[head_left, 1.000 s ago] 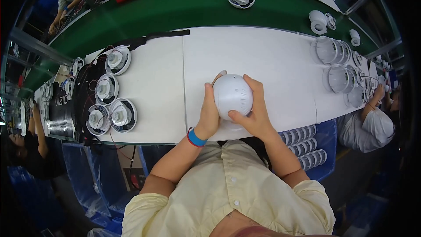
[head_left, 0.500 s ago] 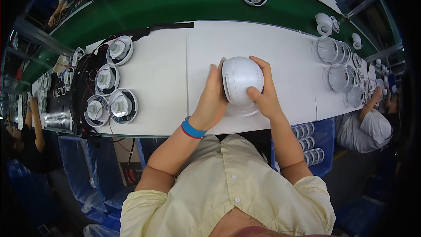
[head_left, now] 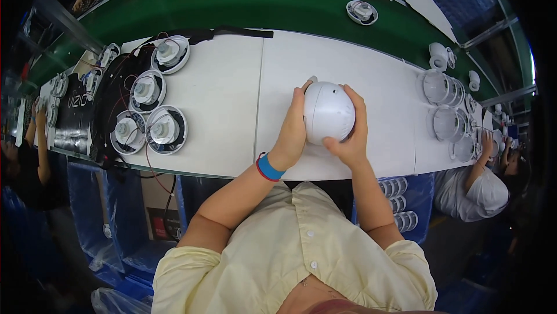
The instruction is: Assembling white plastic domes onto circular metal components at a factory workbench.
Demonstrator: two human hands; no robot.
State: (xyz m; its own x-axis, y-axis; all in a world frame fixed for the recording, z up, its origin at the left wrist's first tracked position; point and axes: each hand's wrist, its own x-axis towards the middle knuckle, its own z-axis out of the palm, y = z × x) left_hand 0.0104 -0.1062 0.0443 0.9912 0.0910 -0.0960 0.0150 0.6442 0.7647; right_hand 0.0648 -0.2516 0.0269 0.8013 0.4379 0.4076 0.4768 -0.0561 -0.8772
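A glossy white ball-shaped housing (head_left: 328,114) is held between my two hands above the white table top (head_left: 226,93). A seam runs down its left part, and a small dark hole shows near its top. My left hand (head_left: 292,131) presses along its left side, with the fingers mostly hidden behind it. My right hand (head_left: 355,143) curls around the right side, thumb at the lower front and fingers up along the edge. To the left sit several round white shells with exposed inner parts and thin wires, such as this open shell (head_left: 165,129).
Clear cylindrical covers (head_left: 436,86) stand at the right end of the table. Beyond runs a green conveyor belt (head_left: 261,6) carrying another open shell (head_left: 362,12). Blue bins (head_left: 130,215) sit below the front edge. Co-workers are at both sides; one in a grey shirt (head_left: 484,192) works at right.
The housing has been turned in my hands: its slot has gone out of sight and a small hole now shows near the top. My hands still grip both sides. The whole view has shifted slightly.
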